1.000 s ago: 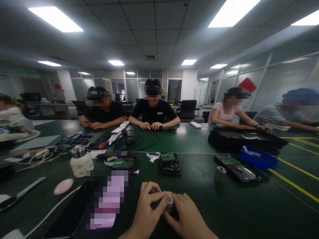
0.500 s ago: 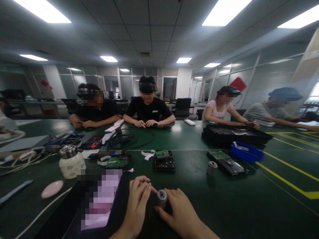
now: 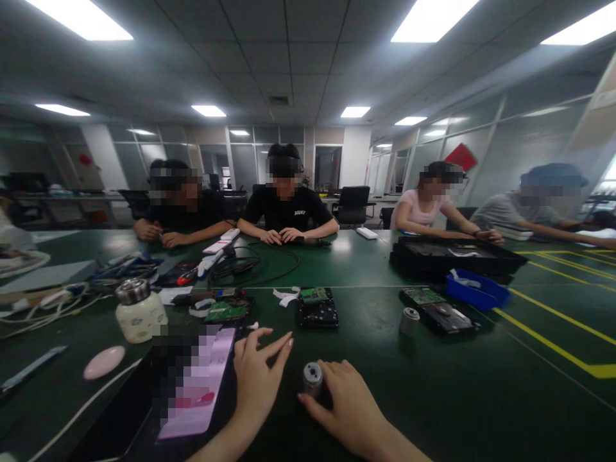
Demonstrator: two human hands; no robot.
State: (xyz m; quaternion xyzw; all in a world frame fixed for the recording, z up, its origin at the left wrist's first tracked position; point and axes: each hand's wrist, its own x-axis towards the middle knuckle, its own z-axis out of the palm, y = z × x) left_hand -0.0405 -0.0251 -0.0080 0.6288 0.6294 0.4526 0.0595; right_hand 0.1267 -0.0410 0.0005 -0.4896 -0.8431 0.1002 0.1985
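A small electric motor (image 3: 312, 380), a silvery cylinder with a dark hub and small holes in its top, stands upright on the green table (image 3: 433, 398). My right hand (image 3: 351, 401) grips it from the right, with the thumb at its near side and fingers behind. To the left, apart from the motor, my left hand (image 3: 260, 369) is empty, its thumb and fingers spread. A second, similar motor (image 3: 409, 321) stands farther off at the right. Beyond my hands lies a black hard drive (image 3: 317, 314) with a green circuit board on it.
Another hard drive (image 3: 445, 316) lies beside a blue bin (image 3: 476, 290) and a black tray (image 3: 457, 256) at the right. A phone (image 3: 202, 385), a pink oval item (image 3: 104, 363) and a cream jar (image 3: 140, 314) stand or lie at the left. Several people sit around the table.
My left hand has let go of the motor and drawn away to the left, its fingers opening. The right hand still holds the motor. The view has turned slightly right.
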